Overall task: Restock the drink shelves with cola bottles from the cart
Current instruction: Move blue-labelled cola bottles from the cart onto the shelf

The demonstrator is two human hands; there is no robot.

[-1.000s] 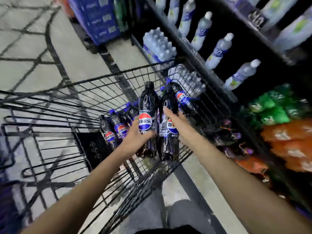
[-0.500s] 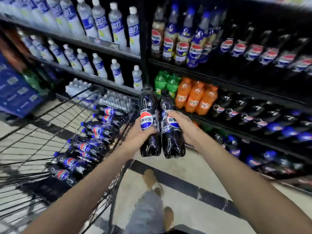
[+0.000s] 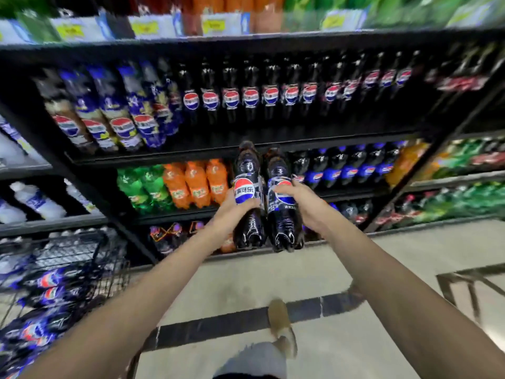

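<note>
Left hand (image 3: pixel 231 214) grasps the left bottle (image 3: pixel 249 231), right hand (image 3: pixel 304 205) the right bottle (image 3: pixel 285 232), mid-body, upright and touching, before the middle shelf's (image 3: pixel 177 155) front edge, likely for base-first placing; the cart (image 3: pixel 82 243) holds more.

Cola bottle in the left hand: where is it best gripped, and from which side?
Grip it around the labelled middle, coming from its outer left side. The cola bottle is upright, with the second bottle close against its right, so the left and front are free. The left hand grips it there, at the label band.
</note>
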